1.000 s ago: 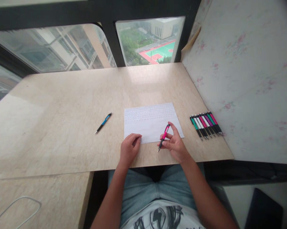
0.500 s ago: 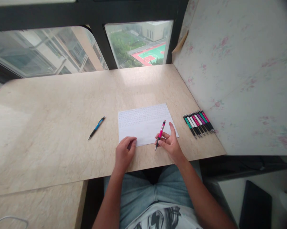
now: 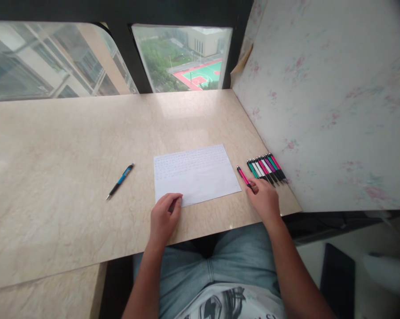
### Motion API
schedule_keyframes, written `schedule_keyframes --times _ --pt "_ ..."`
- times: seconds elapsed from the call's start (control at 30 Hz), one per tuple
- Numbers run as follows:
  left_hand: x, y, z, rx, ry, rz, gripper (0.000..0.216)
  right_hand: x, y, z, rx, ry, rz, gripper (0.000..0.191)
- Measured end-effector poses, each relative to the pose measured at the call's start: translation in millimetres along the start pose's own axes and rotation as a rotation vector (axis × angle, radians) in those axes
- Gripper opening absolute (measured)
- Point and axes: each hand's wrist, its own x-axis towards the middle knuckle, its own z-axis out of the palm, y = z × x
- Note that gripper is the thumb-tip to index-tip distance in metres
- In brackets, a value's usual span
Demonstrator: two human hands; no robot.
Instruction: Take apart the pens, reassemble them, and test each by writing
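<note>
My right hand [image 3: 264,199] is closed around the lower part of a pink pen with a black grip [image 3: 243,176], just right of the paper. The pen's clicker end points up and left, and its tip is hidden by my fingers. Close by lies a row of several pens [image 3: 264,168] in green, white, pink and purple; my fingers cover some of their lower ends. At the lower left corner of the white sheet of paper [image 3: 203,186], my left hand [image 3: 166,215] rests with its fingers curled together, nothing visible in them. Rows of faint handwriting fill the sheet's upper part.
A blue and black pen [image 3: 120,181] lies on the marbled tabletop [image 3: 70,177], left of the paper. A flowered wall [image 3: 319,110] borders the table on the right, and windows [image 3: 183,57] stand along its back edge.
My right hand has moved right with the pink pen, from over the paper to beside the row of pens. The pen now leans left. My left hand stays at the paper's corner.
</note>
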Motion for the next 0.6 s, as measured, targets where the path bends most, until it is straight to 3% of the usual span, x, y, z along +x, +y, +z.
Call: schedule_keyframes --times 0.5,0.6 --pt "-0.2 -3.9 0.4 0.023 -0.006 0.002 0.016 -9.7 -3.6 1.5 -0.177 0.083 0.083 0.014" --pt "-0.3 -5.1 0.7 0.025 0.001 0.006 0.016 -6.7 -2.7 0.0 -0.207 0.149 0.096 0.014"
